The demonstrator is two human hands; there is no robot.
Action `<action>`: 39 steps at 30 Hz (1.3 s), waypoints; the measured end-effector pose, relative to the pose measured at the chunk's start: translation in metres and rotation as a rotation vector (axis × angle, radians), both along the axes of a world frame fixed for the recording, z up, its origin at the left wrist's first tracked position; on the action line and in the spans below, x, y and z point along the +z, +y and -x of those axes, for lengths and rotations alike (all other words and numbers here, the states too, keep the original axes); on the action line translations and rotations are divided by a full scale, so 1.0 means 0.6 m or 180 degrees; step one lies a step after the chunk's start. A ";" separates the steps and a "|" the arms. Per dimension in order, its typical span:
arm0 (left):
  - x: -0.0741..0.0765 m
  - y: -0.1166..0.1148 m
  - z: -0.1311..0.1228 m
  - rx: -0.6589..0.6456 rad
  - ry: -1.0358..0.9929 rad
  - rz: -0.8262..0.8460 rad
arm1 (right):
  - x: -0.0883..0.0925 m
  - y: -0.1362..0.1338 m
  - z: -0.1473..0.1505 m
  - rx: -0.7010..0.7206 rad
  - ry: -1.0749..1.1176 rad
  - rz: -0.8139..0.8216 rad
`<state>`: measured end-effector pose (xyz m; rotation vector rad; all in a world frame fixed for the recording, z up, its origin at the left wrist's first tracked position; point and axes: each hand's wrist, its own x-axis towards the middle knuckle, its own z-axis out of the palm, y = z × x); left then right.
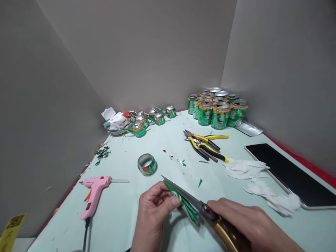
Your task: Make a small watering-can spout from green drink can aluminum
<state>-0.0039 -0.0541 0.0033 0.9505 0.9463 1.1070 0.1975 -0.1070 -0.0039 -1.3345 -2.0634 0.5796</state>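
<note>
My left hand (159,210) pinches a narrow green strip of can metal (174,191) between thumb and fingers. Thin slivers fan out from the strip's near end. In my right hand (244,217) is a pair of scissors (207,210) with brown and gold handles, its blades lying along the strip's right edge and the tip pointing away to the left. Whether the blades are parted is hard to make out. Beyond my left hand stands a ring cut from a can (147,165). A small pointed green scrap (200,183) lies past the blades.
Pliers (202,143) with yellow and black handles lie ahead. A pink glue gun (94,192) is on the left. Crumpled tissues (246,169) and a tablet (291,175) are at right. Green cans (219,115) stand behind, with small can-made pieces (159,119) to their left.
</note>
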 end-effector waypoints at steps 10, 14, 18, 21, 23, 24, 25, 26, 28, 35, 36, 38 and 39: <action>0.013 0.001 -0.006 0.0068 -0.0538 -0.0016 | -0.015 0.061 -0.014 -0.0858 -0.0431 0.0755; 0.014 0.000 0.000 0.0231 -0.0523 0.0065 | -0.027 0.084 -0.002 -0.0869 -0.0852 0.0194; 0.013 -0.002 0.004 0.0482 -0.0520 0.0095 | -0.017 0.109 0.020 -0.0947 -0.1584 -0.0026; 0.012 0.000 0.009 0.0652 -0.0606 0.0046 | -0.003 0.125 0.034 -0.0994 -0.1832 -0.0072; 0.012 0.003 0.015 0.0678 -0.0642 0.0034 | 0.003 0.133 0.041 -0.1024 -0.1973 -0.0103; 0.013 0.005 0.019 0.0676 -0.0649 0.0053 | 0.005 0.135 0.044 -0.1043 -0.2036 -0.0120; 0.014 0.006 0.024 0.0674 -0.0648 0.0076 | 0.005 0.137 0.046 -0.1061 -0.2087 -0.0138; 0.015 0.006 0.028 0.0690 -0.0646 0.0091 | 0.004 0.138 0.047 -0.1074 -0.2122 -0.0157; 0.017 0.006 0.038 0.0803 -0.0632 0.0078 | 0.000 0.137 0.046 -0.1106 -0.2154 -0.0204; 0.024 -0.004 0.050 0.0903 -0.0790 0.0064 | 0.027 0.089 0.058 -0.0606 -0.0773 -0.0319; 0.024 -0.005 0.049 0.0893 -0.0807 0.0040 | 0.036 0.078 0.068 -0.0405 -0.0230 -0.0100; 0.023 -0.008 0.044 0.0835 -0.0800 -0.0007 | 0.050 0.057 0.090 -0.0160 0.0526 0.0403; 0.022 -0.010 0.042 0.0809 -0.0785 -0.0026 | 0.054 0.049 0.102 -0.0120 0.0763 0.0516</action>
